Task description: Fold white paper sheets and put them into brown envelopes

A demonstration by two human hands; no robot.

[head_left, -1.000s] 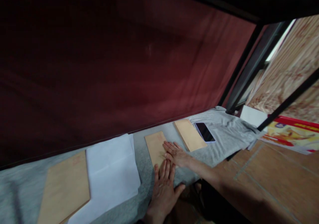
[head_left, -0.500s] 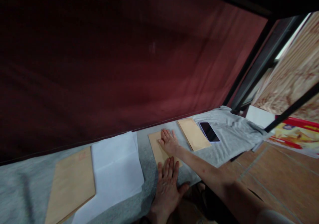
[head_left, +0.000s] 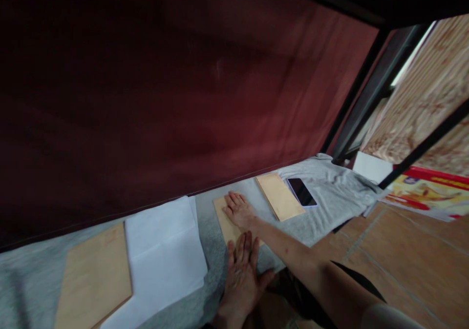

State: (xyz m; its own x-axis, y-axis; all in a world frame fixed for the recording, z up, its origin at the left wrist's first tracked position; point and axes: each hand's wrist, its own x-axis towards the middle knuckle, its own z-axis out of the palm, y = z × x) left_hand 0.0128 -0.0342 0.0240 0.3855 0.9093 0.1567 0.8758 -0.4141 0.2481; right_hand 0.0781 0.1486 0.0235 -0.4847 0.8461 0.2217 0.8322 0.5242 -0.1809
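Note:
A brown envelope [head_left: 224,217] lies on the grey cloth [head_left: 318,212] in the middle of the ledge. My right hand [head_left: 239,208] rests flat on the envelope's far end, fingers stretched out. My left hand [head_left: 241,270] lies flat at the envelope's near end and over the cloth's front edge, fingers together and straight, thumb out to the right. Neither hand holds anything.
A second brown envelope [head_left: 279,195] and a dark phone [head_left: 301,192] lie to the right. White paper sheets [head_left: 163,251] and a larger brown envelope [head_left: 93,277] lie to the left. A dark red curtain [head_left: 183,85] hangs behind. A red and yellow printed sheet [head_left: 427,192] is at right.
My right hand has slid from the envelope's right edge up along it to its far end. My left hand has stayed flat at the near end.

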